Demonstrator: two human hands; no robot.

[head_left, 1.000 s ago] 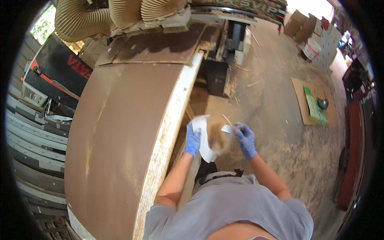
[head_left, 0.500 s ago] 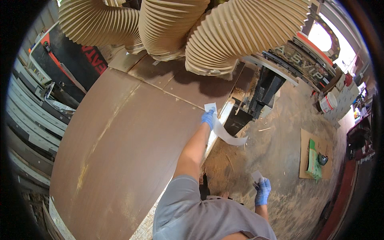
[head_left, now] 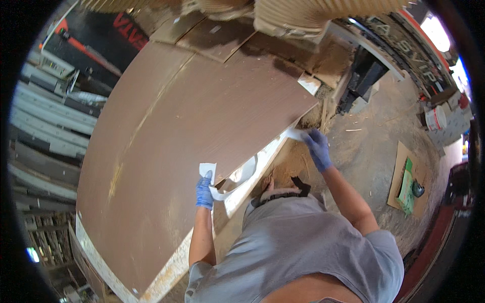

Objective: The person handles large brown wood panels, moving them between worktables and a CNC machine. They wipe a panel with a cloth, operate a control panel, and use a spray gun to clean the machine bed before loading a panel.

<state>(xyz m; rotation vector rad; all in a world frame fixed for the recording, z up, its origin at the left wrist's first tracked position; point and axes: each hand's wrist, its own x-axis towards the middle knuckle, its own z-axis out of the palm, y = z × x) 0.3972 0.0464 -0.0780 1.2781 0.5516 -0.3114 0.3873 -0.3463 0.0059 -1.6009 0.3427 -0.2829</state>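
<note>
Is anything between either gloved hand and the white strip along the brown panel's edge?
Nothing visible. The left hand already pinches one end of the white strip on the brown panel, and the right hand holds the other end at the edge.

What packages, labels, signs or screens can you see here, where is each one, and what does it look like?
Green package: on a flat cardboard sheet on the floor, far right; long, bright green.
White bucket: upper right by the wall; round, white with a red patch.
Machine sign: upper left, behind the brown board; black panel with red lettering.
Lettered machine panel: upper right; dark with pale lettering.
No screens in view.
</note>
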